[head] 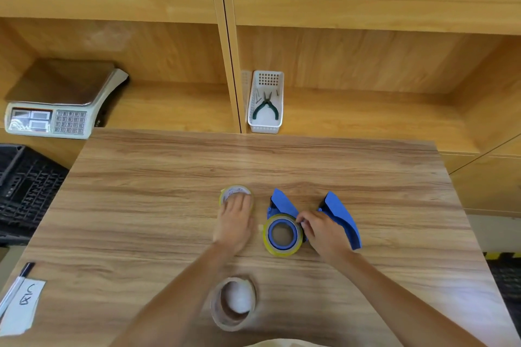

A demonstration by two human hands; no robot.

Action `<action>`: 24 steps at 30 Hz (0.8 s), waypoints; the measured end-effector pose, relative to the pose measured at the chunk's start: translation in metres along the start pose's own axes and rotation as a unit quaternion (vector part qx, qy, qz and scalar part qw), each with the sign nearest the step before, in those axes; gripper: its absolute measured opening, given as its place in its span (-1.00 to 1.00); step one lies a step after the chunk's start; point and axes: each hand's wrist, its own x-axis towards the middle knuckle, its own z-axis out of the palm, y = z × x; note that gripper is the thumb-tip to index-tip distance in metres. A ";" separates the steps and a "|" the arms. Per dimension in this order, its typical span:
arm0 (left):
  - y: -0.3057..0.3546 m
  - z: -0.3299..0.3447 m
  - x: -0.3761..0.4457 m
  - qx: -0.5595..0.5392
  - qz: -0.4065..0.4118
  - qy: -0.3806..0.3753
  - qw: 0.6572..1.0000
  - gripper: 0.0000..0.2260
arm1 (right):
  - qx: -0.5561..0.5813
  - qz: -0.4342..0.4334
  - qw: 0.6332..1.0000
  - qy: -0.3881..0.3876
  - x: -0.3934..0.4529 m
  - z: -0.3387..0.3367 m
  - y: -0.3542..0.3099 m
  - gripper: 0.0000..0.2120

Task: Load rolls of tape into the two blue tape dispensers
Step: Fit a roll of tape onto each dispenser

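Note:
Two blue tape dispensers lie on the wooden table (141, 205). The left dispenser (282, 205) carries a yellowish tape roll (282, 251) around its blue hub. The right dispenser (342, 217) holds no roll. My right hand (321, 231) lies between them, its fingertips pinching at the edge of the loaded roll. My left hand (235, 220) rests flat on a second yellowish tape roll (234, 191) lying on the table left of the dispensers. A third roll (233, 303), brownish and clear, lies near the table's front edge between my forearms.
A white basket (265, 124) with green-handled pliers (265, 107) stands on the shelf behind the table. A weighing scale (60, 104) sits at the back left, a black crate (25, 186) below it. A pen (15, 287) and a paper note (22, 307) lie at the front left corner.

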 end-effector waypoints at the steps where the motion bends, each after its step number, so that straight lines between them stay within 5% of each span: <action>1: -0.009 -0.002 0.003 0.020 -0.019 -0.053 0.998 -0.59 | 0.004 0.007 1.000 0.000 0.000 -0.002 0.003 -0.84; 4: -0.023 0.000 0.007 0.104 -0.022 -0.163 0.981 -0.49 | 0.000 0.023 1.000 -0.011 -0.002 -0.007 0.012 -0.83; 10: -0.018 0.001 -0.006 0.146 -0.015 -0.140 0.979 -0.53 | 0.038 0.031 0.997 -0.061 -0.010 -0.009 0.020 -0.82; 15: -0.009 -0.008 -0.015 0.058 -0.029 -0.031 0.997 -0.71 | 0.090 0.019 0.994 -0.058 -0.012 -0.009 0.017 -0.83; 20: 0.021 -0.020 -0.008 0.017 0.091 0.119 0.989 -0.87 | 0.170 0.026 0.985 0.008 -0.010 -0.021 0.016 -0.76; 24: 0.060 -0.027 -0.004 0.001 0.198 0.127 0.972 -0.80 | 0.211 0.033 0.973 0.090 -0.013 -0.034 0.020 -0.76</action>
